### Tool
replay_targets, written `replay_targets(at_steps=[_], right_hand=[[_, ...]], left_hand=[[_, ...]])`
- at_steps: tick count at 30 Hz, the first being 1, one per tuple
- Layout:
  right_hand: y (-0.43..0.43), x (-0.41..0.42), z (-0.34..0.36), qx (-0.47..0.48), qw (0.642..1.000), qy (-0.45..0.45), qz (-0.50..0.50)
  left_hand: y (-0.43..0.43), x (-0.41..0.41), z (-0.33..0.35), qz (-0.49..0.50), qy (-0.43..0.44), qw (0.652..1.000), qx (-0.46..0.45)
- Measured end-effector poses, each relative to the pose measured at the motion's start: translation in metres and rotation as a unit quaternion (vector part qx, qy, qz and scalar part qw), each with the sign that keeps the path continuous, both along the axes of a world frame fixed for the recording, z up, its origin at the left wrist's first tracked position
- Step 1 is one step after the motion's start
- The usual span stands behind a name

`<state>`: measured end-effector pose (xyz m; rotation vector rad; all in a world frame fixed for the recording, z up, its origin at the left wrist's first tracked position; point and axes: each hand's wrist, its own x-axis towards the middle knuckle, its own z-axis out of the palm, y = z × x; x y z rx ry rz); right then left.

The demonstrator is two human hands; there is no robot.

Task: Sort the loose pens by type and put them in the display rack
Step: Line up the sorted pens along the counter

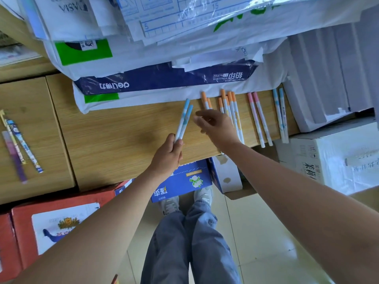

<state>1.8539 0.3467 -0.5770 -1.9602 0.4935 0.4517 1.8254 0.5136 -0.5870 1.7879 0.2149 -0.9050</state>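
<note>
Pens lie in sorted groups along the far right part of the pale wooden table (123,144). The left hand (167,155) is closed around two blue-capped white pens (184,120), gripping their near ends so the caps point away toward the far edge. The right hand (217,127) hovers just right of those two pens, above the near ends of a cluster of orange-capped white pens (230,105); its fingers (202,115) are loosely spread and hold nothing, though whether they touch a pen beneath cannot be told.

Right of the orange group lie two pink-capped white pens (259,117) side by side, and further right, near the table's end, a second pair of blue-capped pens (280,114). Well apart on the left, on a separate wooden surface, rest several patterned purple and blue pens (18,144).

Behind the pens a dark blue paper ream wrapper (164,78) sits under stacked white sheets. Below the table edge stand a blue printed carton (184,181) and a red cardboard box (61,218).
</note>
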Motion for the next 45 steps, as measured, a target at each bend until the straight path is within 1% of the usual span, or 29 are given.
replay_targets(at_steps=[1, 2, 4, 8, 9, 11, 13, 14, 16, 18, 19, 21, 24, 27, 29, 32, 36, 39, 45], right_hand=[[0.001, -0.003, 0.006, 0.061, 0.997, 0.033, 0.021], [0.001, -0.006, 0.012, 0.097, 0.993, 0.052, 0.047], [-0.004, -0.012, 0.019, 0.113, 0.99, 0.067, 0.06], [-0.032, -0.026, 0.023, 0.133, 0.987, 0.09, -0.003], [-0.04, -0.028, 0.025, 0.138, 0.986, 0.09, -0.018], [-0.061, -0.03, 0.028, 0.136, 0.986, 0.081, -0.06], [-0.089, -0.029, 0.03, 0.087, 0.99, 0.069, -0.088], [-0.105, -0.027, 0.03, 0.039, 0.993, 0.066, -0.088], [-0.14, -0.023, 0.029, -0.086, 0.992, 0.075, -0.061], [-0.17, -0.019, 0.031, -0.202, 0.974, 0.1, -0.005], [-0.181, -0.016, 0.032, -0.236, 0.966, 0.107, 0.019], [-0.196, -0.01, 0.031, -0.27, 0.956, 0.107, 0.052], [-0.205, 0.002, 0.021, -0.296, 0.945, 0.092, 0.106], [-0.207, 0.009, 0.014, -0.306, 0.933, 0.106, 0.159], [-0.209, 0.008, 0.008, -0.308, 0.928, 0.116, 0.176], [-0.212, 0.004, -0.005, -0.299, 0.934, 0.109, 0.161], [-0.211, 0.004, -0.008, -0.289, 0.944, 0.08, 0.139], [-0.209, 0.006, -0.007, -0.277, 0.952, 0.056, 0.116], [-0.211, 0.004, -0.01, -0.291, 0.946, 0.078, 0.125]], left_hand=[[-0.004, 0.001, 0.003, -0.007, 0.004, 1.0, -0.013], [-0.009, 0.001, 0.007, -0.017, 0.005, 1.0, -0.022], [-0.018, 0.001, 0.013, -0.056, -0.003, 0.998, -0.02], [-0.04, 0.001, 0.022, -0.121, -0.002, 0.993, -0.007], [-0.048, 0.001, 0.024, -0.141, -0.009, 0.99, 0.011], [-0.064, 0.004, 0.027, -0.183, -0.053, 0.978, 0.081], [-0.079, 0.006, 0.028, -0.186, -0.113, 0.965, 0.142], [-0.086, 0.006, 0.029, -0.19, -0.146, 0.956, 0.167], [-0.099, 0.003, 0.027, -0.212, -0.196, 0.934, 0.21], [-0.112, 0.0, 0.025, -0.223, -0.21, 0.921, 0.243], [-0.119, -0.001, 0.024, -0.224, -0.205, 0.918, 0.257], [-0.131, -0.001, 0.021, -0.228, -0.184, 0.913, 0.284], [-0.144, -0.001, 0.015, -0.22, -0.166, 0.911, 0.306], [-0.151, 0.001, 0.009, -0.21, -0.153, 0.907, 0.332], [-0.153, 0.004, 0.006, -0.206, -0.137, 0.905, 0.346], [-0.155, 0.008, 0.002, -0.185, -0.122, 0.916, 0.335], [-0.157, 0.009, -0.002, -0.169, -0.155, 0.918, 0.324], [-0.159, 0.009, -0.003, -0.163, -0.158, 0.92, 0.319], [-0.158, 0.01, 0.001, -0.157, -0.157, 0.925, 0.308]])
